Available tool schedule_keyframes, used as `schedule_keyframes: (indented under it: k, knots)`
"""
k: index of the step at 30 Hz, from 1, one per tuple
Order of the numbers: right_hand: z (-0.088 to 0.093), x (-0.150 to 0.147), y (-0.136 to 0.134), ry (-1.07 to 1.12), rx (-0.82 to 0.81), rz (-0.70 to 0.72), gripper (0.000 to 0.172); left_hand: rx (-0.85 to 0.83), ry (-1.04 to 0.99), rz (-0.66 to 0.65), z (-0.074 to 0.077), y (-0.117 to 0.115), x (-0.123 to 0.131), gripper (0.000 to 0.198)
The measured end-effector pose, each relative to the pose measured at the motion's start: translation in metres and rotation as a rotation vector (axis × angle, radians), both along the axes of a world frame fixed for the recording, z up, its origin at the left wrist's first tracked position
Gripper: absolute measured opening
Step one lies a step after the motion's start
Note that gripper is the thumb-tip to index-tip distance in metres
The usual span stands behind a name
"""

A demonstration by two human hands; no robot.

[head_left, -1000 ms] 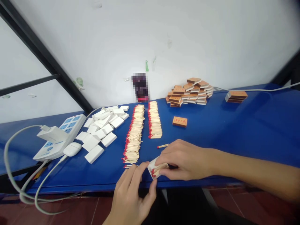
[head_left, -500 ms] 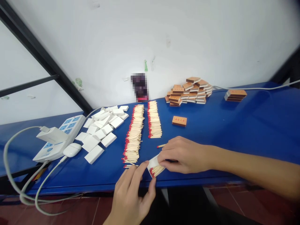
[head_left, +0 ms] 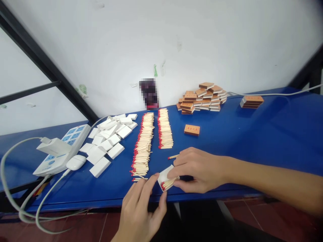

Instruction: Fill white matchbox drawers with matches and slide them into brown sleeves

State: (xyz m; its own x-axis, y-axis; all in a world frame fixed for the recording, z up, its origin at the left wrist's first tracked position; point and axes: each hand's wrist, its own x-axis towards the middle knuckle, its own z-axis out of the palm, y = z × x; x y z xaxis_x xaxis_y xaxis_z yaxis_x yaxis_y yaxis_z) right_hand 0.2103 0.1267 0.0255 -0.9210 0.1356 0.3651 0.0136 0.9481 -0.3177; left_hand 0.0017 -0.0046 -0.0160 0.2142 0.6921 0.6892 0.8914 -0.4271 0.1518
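Left hand [head_left: 141, 205]: thumb and forefinger are pinching one end of a small white tray [head_left: 165, 172], which is sitting between the two hands. Right hand [head_left: 195, 171]: curled fingers are reaching into the tray, with fingers and thumb flanking the red-tipped matches [head_left: 166, 185] inside; from where I am standing, I cannot tell whether they are pinching any. A loose match [head_left: 172, 157] is lying just beyond the right hand's fingers. Ahead of the left hand, a long row of matches [head_left: 143, 144] is running away from it, a shorter row [head_left: 166, 131] lying alongside. Farther left, white boxes [head_left: 106, 134] are lying heaped beside a power strip [head_left: 63, 148]. Beyond the right hand, an orange matchbox [head_left: 192, 129] is lying alone, and a matchbox pile [head_left: 202, 97] is rising behind it.
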Motion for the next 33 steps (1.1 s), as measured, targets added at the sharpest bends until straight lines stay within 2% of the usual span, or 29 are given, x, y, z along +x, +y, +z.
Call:
schedule_keyframes:
  k: [11,17,25,30,33]
  knots:
    - [0.004,0.002,0.000,-0.149,-0.011,0.026,0.026,0.007,0.006,0.001,0.001,0.000,0.001,0.029]
    - [0.004,0.002,0.001,-0.153,-0.028,-0.010,0.026,0.009,0.014,-0.001,0.001,0.000,0.001,0.028]
    - [0.004,0.002,0.000,-0.131,-0.003,0.012,0.026,0.013,0.016,0.016,0.000,0.001,0.000,0.028]
    - [0.001,0.005,0.008,0.040,-0.044,-0.127,0.023,-0.003,0.024,0.014,-0.002,-0.001,-0.002,0.030]
    - [0.002,0.008,0.016,-0.009,-0.102,-0.235,0.023,-0.006,0.027,0.013,-0.002,-0.001,-0.001,0.031]
